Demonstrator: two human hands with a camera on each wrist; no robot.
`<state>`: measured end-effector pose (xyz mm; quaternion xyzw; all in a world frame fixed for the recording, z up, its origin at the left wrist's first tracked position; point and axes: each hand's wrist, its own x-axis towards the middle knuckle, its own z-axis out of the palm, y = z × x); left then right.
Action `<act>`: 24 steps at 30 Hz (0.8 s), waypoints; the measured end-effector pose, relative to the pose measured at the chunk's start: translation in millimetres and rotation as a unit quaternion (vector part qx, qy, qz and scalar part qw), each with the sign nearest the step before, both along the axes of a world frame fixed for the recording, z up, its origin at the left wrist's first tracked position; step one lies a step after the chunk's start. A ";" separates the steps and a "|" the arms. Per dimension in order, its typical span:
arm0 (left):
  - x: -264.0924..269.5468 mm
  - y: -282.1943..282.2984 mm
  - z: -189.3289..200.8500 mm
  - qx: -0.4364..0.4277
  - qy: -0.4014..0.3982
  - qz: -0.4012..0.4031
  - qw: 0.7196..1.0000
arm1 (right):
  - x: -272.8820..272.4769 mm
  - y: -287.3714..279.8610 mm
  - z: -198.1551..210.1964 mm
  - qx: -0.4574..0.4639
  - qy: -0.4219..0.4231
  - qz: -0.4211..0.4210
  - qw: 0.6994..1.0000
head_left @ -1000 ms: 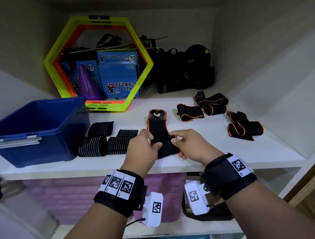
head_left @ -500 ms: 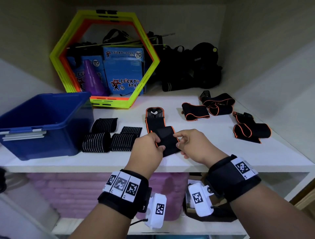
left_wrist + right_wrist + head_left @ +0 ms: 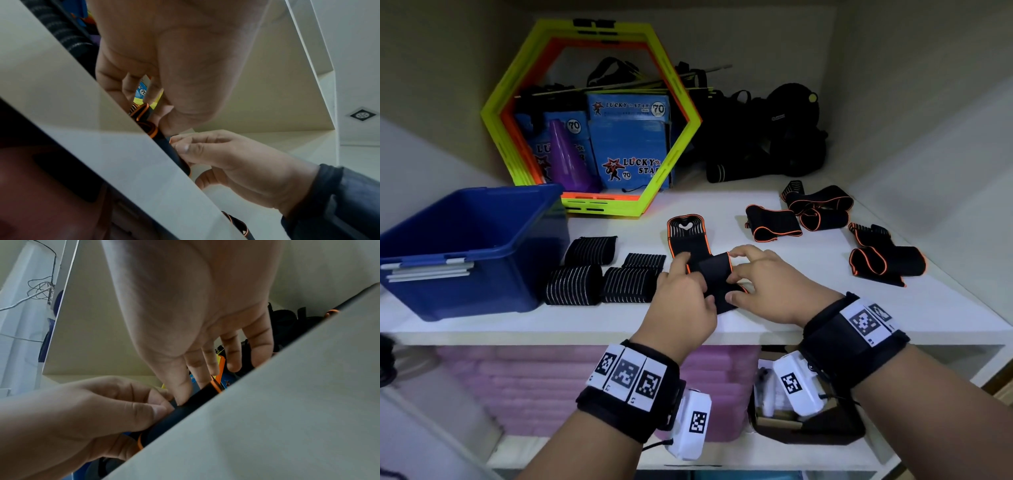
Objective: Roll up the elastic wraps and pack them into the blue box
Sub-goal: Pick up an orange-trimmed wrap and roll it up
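The blue box [image 3: 465, 246] at the shelf's left looks empty as far as its inside shows, so packing seems not begun. Beside it lie 4 striped rolled wraps [image 3: 599, 274]. At centre, the left hand [image 3: 685, 301] and right hand [image 3: 767, 291] pinch the orange-edged black wrap [image 3: 709, 267], partly rolled, its tail flat on the shelf. To the right, 3 loose wraps [image 3: 825, 226] wait.
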<state>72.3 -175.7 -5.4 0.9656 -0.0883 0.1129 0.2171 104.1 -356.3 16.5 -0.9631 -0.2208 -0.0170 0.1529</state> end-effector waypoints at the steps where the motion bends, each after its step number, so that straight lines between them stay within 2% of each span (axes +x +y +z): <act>1: -0.6 -0.3 0.9 -0.002 -0.004 -0.008 1.000 | -0.2 0.3 0.1 -0.009 -0.008 0.006 1.000; 4: 0.1 -0.2 1.5 -0.023 -0.016 -0.031 0.999 | 0.9 3.5 -0.9 -0.019 -0.010 0.024 0.999; 9: -3.3 -3.7 -1.6 -0.020 -0.016 -0.035 0.999 | 0.7 6.5 7.2 0.066 0.041 0.028 0.997; 12: 2.6 0.0 0.6 -0.080 -0.007 -0.017 0.997 | 5.9 4.4 7.5 0.048 0.045 0.014 0.998; 15: 5.2 3.2 2.8 -0.095 -0.006 -0.015 0.995 | 8.3 0.5 7.2 0.039 0.039 0.009 0.998; 21: -0.1 8.5 5.4 -0.164 0.047 -0.027 0.985 | 4.5 -4.5 6.4 0.139 0.084 0.028 0.986; 24: 1.5 11.8 3.7 -0.131 0.031 -0.014 0.991 | 6.1 -5.4 1.1 0.180 0.103 0.020 0.978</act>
